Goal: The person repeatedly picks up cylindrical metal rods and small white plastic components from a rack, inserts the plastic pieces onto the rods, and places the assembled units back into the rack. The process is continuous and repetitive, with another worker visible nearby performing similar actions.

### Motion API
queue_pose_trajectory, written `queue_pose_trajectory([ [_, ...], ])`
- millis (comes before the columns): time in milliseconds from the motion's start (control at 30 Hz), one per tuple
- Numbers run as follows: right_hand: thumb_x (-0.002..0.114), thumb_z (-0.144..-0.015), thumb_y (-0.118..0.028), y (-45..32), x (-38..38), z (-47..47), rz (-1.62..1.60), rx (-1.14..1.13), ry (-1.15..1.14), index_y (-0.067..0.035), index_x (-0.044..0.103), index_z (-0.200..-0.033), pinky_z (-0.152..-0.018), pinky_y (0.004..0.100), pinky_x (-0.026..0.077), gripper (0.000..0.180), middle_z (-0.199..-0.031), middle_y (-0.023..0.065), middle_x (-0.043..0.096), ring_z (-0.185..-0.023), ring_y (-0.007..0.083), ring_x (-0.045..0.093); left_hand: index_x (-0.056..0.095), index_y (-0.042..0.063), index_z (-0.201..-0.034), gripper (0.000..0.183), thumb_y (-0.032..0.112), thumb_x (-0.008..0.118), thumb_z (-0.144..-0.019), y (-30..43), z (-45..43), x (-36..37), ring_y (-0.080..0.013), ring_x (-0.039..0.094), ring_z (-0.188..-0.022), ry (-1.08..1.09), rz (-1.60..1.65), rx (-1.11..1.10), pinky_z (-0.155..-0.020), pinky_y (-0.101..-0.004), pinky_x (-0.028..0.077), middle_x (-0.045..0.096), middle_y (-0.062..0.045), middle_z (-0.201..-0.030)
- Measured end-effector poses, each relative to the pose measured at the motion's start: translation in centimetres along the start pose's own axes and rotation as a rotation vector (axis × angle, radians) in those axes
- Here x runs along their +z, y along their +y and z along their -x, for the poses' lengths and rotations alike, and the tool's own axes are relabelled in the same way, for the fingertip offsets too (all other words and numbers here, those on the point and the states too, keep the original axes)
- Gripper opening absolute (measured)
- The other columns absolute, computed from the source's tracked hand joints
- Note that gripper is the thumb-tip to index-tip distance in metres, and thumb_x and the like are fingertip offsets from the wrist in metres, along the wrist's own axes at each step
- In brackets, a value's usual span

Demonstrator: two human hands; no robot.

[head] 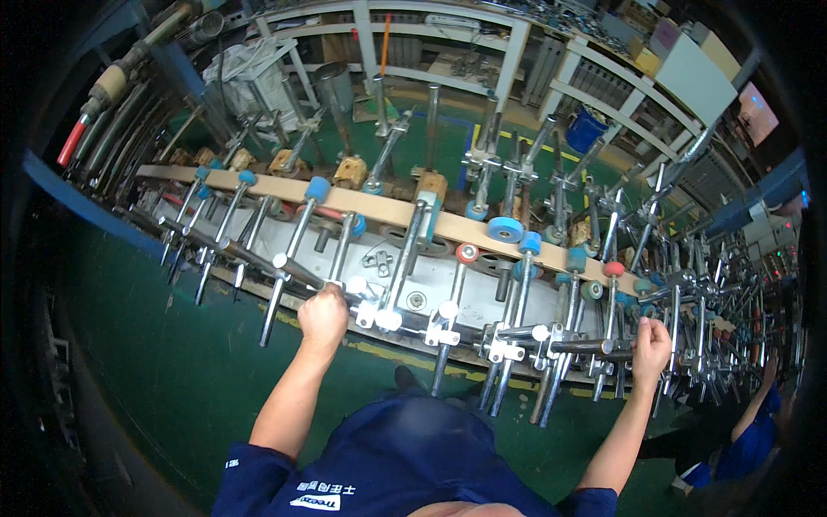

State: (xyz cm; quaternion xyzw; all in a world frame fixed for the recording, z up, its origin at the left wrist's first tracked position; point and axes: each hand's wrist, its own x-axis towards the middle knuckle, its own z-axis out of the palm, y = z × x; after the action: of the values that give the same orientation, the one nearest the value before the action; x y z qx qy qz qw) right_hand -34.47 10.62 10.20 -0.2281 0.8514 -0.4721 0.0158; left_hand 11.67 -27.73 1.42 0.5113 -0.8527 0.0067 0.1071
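Before me a long, flat light-brown strip runs lengthwise through a line of pressure rollers. My left hand is closed in a fist around the bar and clamp joint at the machine's near side. What exactly lies under its fingers is hidden. Beside it a chrome rod slants down from a metal clamp. My right hand is among the rods at right, thumb up and fingers curled; whether it grips one is unclear. Near it are a dark round bar and a red roller.
Blue rollers on rods press along the strip. A loose metal clamp rests on the white machine bed. Behind stand a white-framed bench and a blue bucket. Another person's arm reaches in at far right.
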Motion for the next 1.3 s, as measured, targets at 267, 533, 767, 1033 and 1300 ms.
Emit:
queue_pose_trajectory([
  [267,0.067,-0.099,-0.019,-0.5,0.1,0.5,-0.008,0.004,0.05,-0.001,0.068,-0.088,-0.05,0.0221,0.038,0.021,-0.067,-0.0041,0.055,-0.058,0.0034,0.049,0.071,0.008,-0.095,0.021,0.024,0.058,-0.094,0.1,-0.5,0.4,-0.045,0.069,-0.075,-0.019,0.144,-0.162,-0.07,-0.0552,0.055,0.07,-0.022,-0.077],
  [533,0.073,-0.092,-0.028,-2.7,0.6,0.1,0.163,-0.036,0.043,-0.004,0.074,-0.095,-0.064,0.0309,0.05,0.024,-0.075,0.0054,0.07,-0.069,0.0112,0.061,0.071,-0.004,-0.111,0.035,0.027,0.057,-0.104,-5.1,1.2,5.6,-0.0155,0.061,-0.07,0.003,0.849,-0.296,-0.065,-0.0314,0.051,0.071,-0.007,-0.085],
  [767,0.071,-0.088,-0.035,-2.3,0.1,0.6,0.113,0.012,0.114,-0.005,0.073,-0.083,-0.059,0.0367,0.051,0.03,-0.066,0.0119,0.067,-0.06,0.0248,0.066,0.069,-0.006,-0.115,0.044,0.035,0.053,-0.106,-8.1,-2.0,9.0,-0.0215,0.06,-0.068,-0.171,0.705,-0.286,-0.065,-0.0358,0.048,0.07,-0.014,-0.084],
  [1033,0.069,-0.087,-0.036,-3.4,0.0,0.9,0.093,0.055,0.091,-0.007,0.073,-0.085,-0.069,0.0413,0.054,0.03,-0.077,0.0151,0.071,-0.076,0.0332,0.071,0.069,0.002,-0.116,0.036,0.032,0.057,-0.101,-4.3,-1.6,4.8,-0.0396,0.069,-0.094,-0.056,0.101,-0.043,-0.079,-0.0475,0.055,0.071,-0.023,-0.109],
  [1300,0.069,-0.087,-0.035,-3.9,-0.4,0.9,0.073,0.046,0.112,-0.007,0.073,-0.085,-0.066,0.0409,0.054,0.029,-0.076,0.0146,0.071,-0.073,0.0326,0.071,0.066,-0.001,-0.113,0.042,0.036,0.064,-0.094,-4.8,-0.2,5.1,-0.0426,0.067,-0.086,0.186,-0.069,0.274,-0.072,-0.0488,0.053,0.069,-0.026,-0.103],
])
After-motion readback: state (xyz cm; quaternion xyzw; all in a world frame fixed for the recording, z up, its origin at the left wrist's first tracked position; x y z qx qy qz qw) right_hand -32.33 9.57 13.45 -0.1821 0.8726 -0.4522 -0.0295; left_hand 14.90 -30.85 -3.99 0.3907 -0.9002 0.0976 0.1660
